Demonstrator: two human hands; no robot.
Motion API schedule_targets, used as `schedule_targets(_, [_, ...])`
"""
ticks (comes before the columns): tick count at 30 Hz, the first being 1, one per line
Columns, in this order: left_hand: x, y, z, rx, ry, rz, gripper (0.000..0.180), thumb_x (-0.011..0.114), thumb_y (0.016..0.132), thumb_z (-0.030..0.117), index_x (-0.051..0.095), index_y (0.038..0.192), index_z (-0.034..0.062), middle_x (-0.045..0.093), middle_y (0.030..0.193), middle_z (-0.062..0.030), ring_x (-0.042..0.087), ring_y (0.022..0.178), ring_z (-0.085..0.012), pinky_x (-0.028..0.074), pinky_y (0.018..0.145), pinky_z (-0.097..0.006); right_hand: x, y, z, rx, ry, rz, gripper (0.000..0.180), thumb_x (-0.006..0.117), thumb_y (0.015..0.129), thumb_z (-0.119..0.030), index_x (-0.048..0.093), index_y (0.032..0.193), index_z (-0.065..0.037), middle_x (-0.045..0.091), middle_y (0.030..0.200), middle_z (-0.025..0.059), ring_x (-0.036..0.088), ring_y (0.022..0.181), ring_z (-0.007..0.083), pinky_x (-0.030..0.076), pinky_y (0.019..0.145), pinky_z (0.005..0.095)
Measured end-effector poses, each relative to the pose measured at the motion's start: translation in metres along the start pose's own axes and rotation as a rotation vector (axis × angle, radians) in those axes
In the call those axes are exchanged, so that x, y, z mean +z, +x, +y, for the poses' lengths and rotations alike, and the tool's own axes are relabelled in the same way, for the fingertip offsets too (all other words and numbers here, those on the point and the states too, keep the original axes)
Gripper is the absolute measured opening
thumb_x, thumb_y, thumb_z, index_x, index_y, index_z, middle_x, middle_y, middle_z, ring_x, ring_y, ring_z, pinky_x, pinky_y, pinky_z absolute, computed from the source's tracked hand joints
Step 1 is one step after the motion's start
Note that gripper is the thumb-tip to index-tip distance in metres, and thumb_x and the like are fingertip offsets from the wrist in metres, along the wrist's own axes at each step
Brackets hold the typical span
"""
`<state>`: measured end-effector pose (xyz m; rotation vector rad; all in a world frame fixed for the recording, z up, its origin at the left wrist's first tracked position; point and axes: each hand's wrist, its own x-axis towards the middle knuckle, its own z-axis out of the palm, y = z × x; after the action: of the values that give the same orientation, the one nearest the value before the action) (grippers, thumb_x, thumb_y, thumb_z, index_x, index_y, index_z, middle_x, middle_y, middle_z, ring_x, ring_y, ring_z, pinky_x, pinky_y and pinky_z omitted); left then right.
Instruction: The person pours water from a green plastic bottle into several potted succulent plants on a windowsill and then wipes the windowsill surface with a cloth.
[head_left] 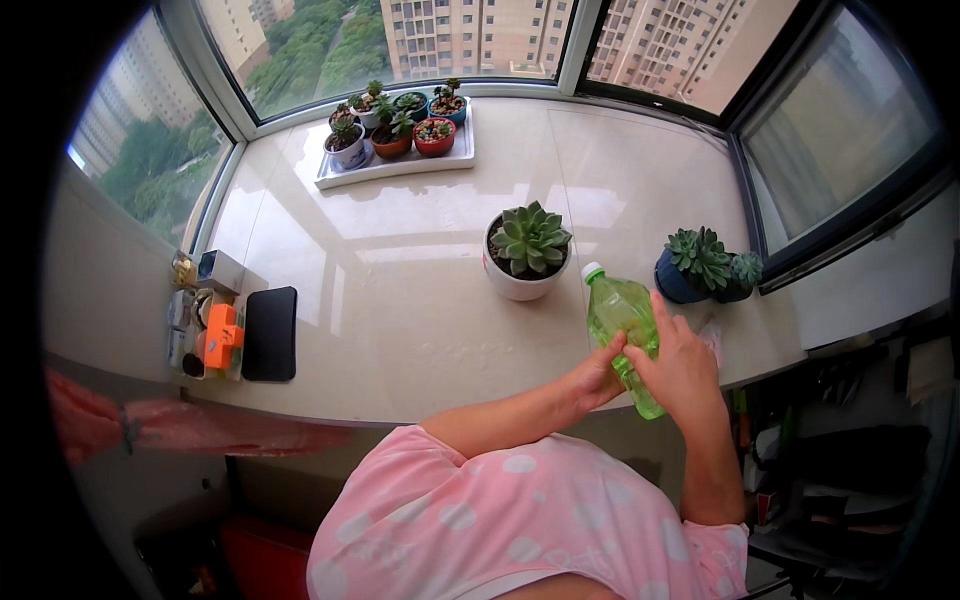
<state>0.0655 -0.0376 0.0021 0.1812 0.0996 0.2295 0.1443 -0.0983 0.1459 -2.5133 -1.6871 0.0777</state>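
A clear green plastic bottle (615,302) with a white cap slants over the sill's front edge, its capped end pointing away from me. My left hand (598,376) grips its lower left side, the fingers partly hidden behind it. From the right, my right hand (680,362) holds the bottle's other side, thumb across the front and index finger stretched along it. Just beyond the cap stands a white pot (522,287) with a large green rosette succulent (531,240) in dark soil.
Right of the bottle are a blue pot (680,280) and a darker potted succulent (745,270). A white tray (395,174) of several small potted succulents stands by the window. At left lie a black flat slab (270,335), an orange object (223,336) and small containers.
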Motion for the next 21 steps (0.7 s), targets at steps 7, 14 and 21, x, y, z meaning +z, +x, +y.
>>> schedule_targets(7, [-0.0029,0.0043,0.0033,-0.019,0.016,-0.023,0.073,0.063,0.082,0.050,0.035,0.139,0.0139,0.046,0.136,-0.0052,0.042,0.127,-0.0230,0.032,0.106,-0.045,-0.0010,0.0015,-0.0004,0.028,-0.007,0.004,0.079,0.069,0.075,-0.037,0.035,0.140,-0.007,0.057,0.093,0.0181,0.061,0.081,0.0352,0.050,0.067,0.0446])
schedule_targets(14, [-0.0020,0.0020,0.0026,-0.018,0.007,-0.055,0.077,0.065,0.081,0.051,0.033,0.140,0.0138,0.044,0.137,-0.0050,0.042,0.127,-0.0231,0.032,0.106,-0.045,-0.0048,0.0009,-0.0030,0.035,-0.006,-0.021,0.078,0.069,0.076,-0.038,0.036,0.140,-0.007,0.057,0.093,0.0177,0.061,0.082,0.0342,0.050,0.068,0.0438])
schedule_targets(21, [-0.0003,-0.0014,0.0018,-0.020,0.015,-0.028,0.079,0.065,0.080,0.052,0.031,0.141,0.0143,0.043,0.138,-0.0047,0.041,0.128,-0.0228,0.032,0.106,-0.046,-0.0033,-0.0003,-0.0022,0.025,-0.005,-0.024,0.078,0.069,0.076,-0.038,0.036,0.140,-0.007,0.057,0.093,0.0173,0.062,0.082,0.0334,0.050,0.068,0.0429])
